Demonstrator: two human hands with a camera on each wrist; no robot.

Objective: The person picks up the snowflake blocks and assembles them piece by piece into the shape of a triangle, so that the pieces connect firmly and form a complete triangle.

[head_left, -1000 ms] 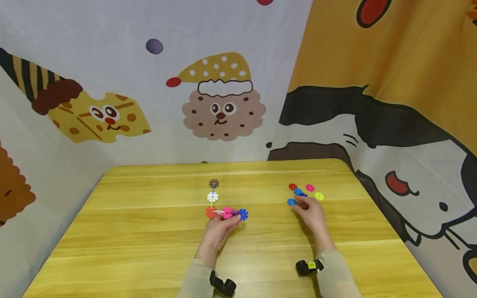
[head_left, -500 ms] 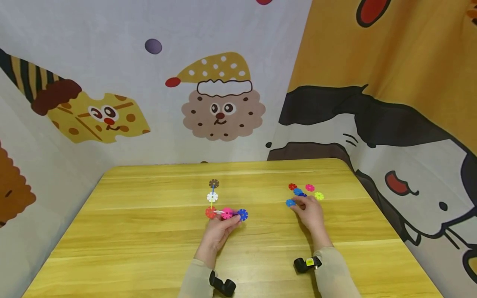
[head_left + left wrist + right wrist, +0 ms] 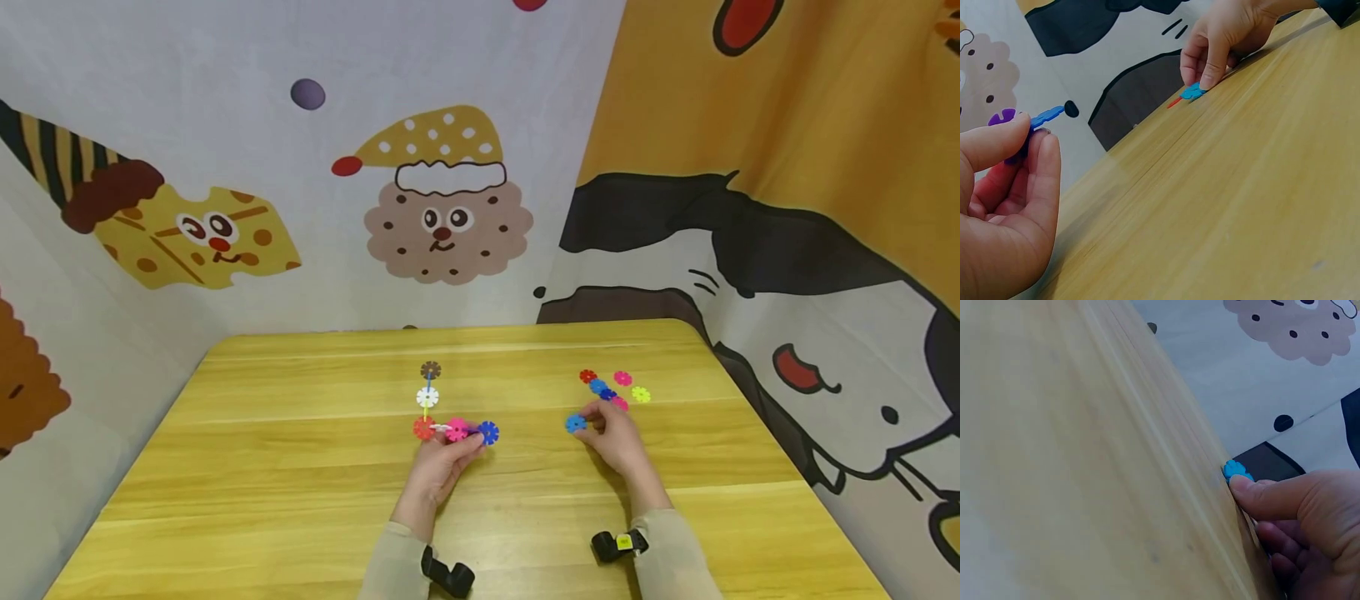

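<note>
My left hand (image 3: 437, 473) pinches an L-shaped chain of toothed plastic snowflake discs in the head view. Its upright leg shows a brown disc (image 3: 431, 370), a white disc (image 3: 427, 397) and an orange-red disc (image 3: 423, 428). A pink disc (image 3: 457, 430) and a dark blue disc (image 3: 489, 432) run to the right, with thinner discs seen edge-on between. In the left wrist view, thumb and fingertips close on a purple disc (image 3: 1002, 116) beside the blue end. Low over the table, my right hand (image 3: 618, 440) pinches a light blue disc (image 3: 576, 423) between thumb and fingers.
Just beyond the right hand lie several loose discs, including a red one (image 3: 588, 377), a pink one (image 3: 622, 378) and a yellow one (image 3: 641, 394). The wooden table (image 3: 300, 500) ends at a cartoon-printed curtain (image 3: 262, 308). Each wrist carries a black camera.
My right hand has drawn the light blue disc left and toward me, away from the loose discs, uncovering a pink one. The left hand and its chain stay in place.
</note>
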